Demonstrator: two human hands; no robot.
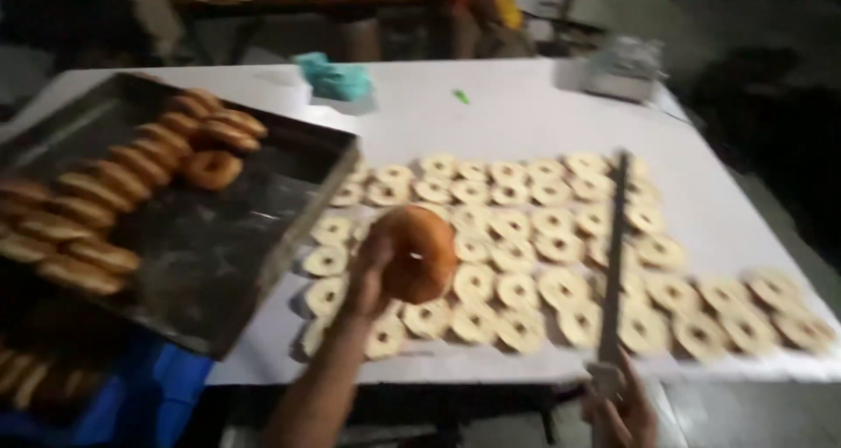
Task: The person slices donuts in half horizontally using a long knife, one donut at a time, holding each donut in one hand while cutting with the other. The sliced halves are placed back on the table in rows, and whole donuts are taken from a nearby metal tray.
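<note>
My left hand [368, 277] grips a brown fried doughnut [419, 251] and holds it above rows of pale raw dough rings [512, 260] laid out on the white table [526, 115]. My right hand [620, 409], at the bottom edge, is closed on the handle of a long thin metal rod [615, 255] that reaches out over the dough rings. To the left a dark metal tray [219, 264] carries several browned doughnuts [123, 185] in rows.
A teal cloth [337, 78] and a small green item [461, 96] lie at the table's far side, with a pale box [620, 70] at the far right corner. A blue crate [131, 395] sits below the tray. A person's legs [477, 14] stand beyond the table.
</note>
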